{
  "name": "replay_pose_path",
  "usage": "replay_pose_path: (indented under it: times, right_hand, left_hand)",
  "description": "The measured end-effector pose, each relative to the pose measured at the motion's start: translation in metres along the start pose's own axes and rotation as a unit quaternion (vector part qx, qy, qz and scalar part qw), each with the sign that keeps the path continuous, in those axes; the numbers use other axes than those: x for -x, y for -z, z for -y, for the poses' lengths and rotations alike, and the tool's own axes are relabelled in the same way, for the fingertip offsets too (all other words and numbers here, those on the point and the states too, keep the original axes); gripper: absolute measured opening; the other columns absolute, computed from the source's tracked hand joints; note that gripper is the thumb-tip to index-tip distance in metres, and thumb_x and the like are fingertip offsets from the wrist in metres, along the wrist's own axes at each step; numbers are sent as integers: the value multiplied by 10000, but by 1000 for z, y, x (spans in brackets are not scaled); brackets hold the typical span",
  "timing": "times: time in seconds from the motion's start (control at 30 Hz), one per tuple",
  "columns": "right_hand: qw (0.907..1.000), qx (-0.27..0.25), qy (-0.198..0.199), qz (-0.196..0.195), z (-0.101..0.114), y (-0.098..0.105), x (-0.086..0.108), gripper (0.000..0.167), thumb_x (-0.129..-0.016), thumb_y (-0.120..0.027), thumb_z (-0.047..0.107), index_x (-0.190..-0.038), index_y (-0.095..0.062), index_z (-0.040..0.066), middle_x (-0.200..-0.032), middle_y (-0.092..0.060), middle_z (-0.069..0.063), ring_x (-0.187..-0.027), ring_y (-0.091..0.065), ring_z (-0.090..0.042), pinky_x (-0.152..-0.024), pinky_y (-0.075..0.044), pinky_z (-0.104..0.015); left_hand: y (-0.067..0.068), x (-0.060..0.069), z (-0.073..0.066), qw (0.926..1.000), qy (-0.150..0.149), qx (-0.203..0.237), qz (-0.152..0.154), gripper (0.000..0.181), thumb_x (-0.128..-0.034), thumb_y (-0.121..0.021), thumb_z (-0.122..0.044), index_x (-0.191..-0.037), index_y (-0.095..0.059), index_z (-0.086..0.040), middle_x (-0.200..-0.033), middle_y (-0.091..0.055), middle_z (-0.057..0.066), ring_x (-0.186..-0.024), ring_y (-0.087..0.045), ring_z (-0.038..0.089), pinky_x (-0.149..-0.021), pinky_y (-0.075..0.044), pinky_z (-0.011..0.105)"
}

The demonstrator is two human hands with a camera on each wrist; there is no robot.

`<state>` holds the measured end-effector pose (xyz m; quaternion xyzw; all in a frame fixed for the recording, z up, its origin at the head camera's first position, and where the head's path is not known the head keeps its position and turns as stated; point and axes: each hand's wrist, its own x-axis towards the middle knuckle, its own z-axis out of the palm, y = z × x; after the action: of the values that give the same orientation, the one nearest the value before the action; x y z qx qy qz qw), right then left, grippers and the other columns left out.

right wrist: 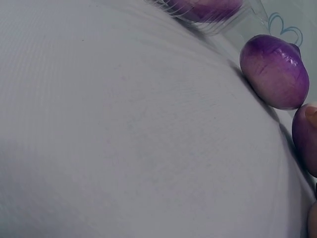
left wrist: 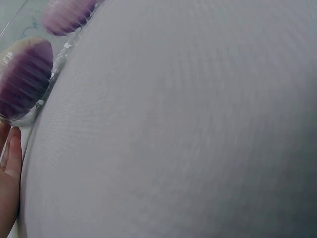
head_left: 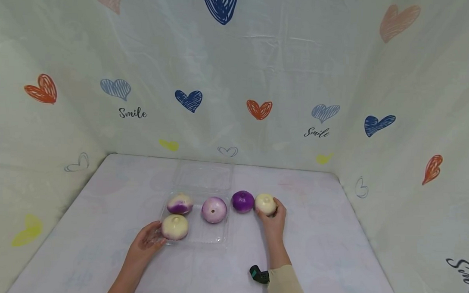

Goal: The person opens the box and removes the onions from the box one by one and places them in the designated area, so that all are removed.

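Head view: left hand (head_left: 146, 240) at the front-left corner of the clear container (head_left: 206, 237) — thumb apart from the fingers, fingers relaxed, not closed round anything. Right hand (head_left: 274, 217) grips the pale onion (head_left: 265, 204) on the table (head_left: 316, 235), thumb on one side, fingers on the other; it sits right beside the dark purple onion (head_left: 242, 201), both right of the container. Inside the container: a cream onion (head_left: 175, 227), a two-tone onion (head_left: 180, 204) and a light purple onion (head_left: 214, 210). Backdrop (head_left: 283, 79) reads "Smile" twice at the back (a third, at right, is cut off).

Left wrist: straight fingertips at the container wall, below an onion; hand mostly cropped.

Right wrist: a fingertip presses the gripped onion at the edge — how the rest close, can't tell here.
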<state>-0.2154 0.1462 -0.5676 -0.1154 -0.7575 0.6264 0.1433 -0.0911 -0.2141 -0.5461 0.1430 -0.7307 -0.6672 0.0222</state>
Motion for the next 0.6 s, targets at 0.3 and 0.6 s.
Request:
replay_pose_path:
  times: [0.3,0.6]
  right_hand:
    - [9999,81,-25,63,1,2,1,764,-758,-819,27,-1395,-399,-1,-1415,-353,-205,-1361,-324,-352,-1148,-256,-421]
    - [9999,81,19,84,2,3,3,772,-765,-822,48,-1407,-394,5,-1424,-350,-199,-1356,-320,-340,-1147,-246,-441]
  left_hand:
    - [0,-1,1,10000,-58,46,-35,646,-851,-746,-57,-1405,-417,-14,-1365,-494,104,-1006,-517,-99,-883,-406,61]
    - [1,0,2,9999,-124,91,13,643,-862,-738,-71,-1409,-406,-7,-1359,-510,89,-1008,-525,-81,-867,-418,71]
